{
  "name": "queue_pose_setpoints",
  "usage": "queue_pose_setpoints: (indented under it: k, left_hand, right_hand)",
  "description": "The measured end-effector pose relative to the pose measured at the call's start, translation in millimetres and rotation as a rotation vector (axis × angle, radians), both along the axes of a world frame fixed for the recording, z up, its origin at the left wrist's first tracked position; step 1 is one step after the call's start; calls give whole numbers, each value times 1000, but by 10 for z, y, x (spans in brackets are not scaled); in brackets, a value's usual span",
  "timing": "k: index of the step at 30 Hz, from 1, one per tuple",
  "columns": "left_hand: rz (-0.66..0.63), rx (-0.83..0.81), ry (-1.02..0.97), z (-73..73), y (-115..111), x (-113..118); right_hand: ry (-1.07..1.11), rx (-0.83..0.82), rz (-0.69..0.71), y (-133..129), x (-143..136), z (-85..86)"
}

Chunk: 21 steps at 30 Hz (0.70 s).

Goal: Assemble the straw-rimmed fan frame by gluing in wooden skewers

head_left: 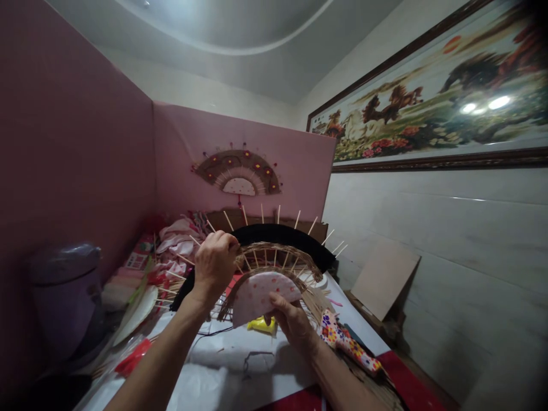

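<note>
I hold a half-made fan upright over the table. It has a pale pink semicircle at its base, a woven straw band, a black fabric arc and several thin wooden sticks radiating outward. My left hand grips the woven band on the fan's left side, fingers curled around it. My right hand supports the fan from below, fingers on the lower edge of the pink semicircle. A finished fan of the same shape hangs on the pink partition behind.
The table has a white cover with a black cord on it. A flowered glue gun lies at right, a yellow object under the fan. Fabric scraps pile at left beside a lidded purple bin. A board leans on the right wall.
</note>
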<state>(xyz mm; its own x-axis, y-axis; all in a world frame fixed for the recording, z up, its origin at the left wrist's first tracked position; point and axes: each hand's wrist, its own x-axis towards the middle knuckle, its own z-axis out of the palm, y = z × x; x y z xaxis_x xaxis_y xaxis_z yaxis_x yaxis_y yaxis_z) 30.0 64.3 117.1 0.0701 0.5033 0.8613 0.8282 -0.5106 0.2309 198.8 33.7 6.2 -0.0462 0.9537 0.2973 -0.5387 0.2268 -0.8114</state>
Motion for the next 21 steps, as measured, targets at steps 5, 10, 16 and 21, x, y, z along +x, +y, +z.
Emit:
queue_pose_setpoints:
  k: [5,10,16,21]
  left_hand:
    - [-236,-143,-328,38,15,-23]
    - [-498,-196,-752,133,-31,-45]
    - [-515,22,-808,198,-113,-28]
    - [-229,16,-373,76,-22,-34]
  right_hand:
    - [-9,8,-11,-19,-5,27]
    - [12,-11,-18,-22,-8,33]
    - [12,-23,-28,-8,-10,14]
    - [-11,-2,-13,-7,-6,4]
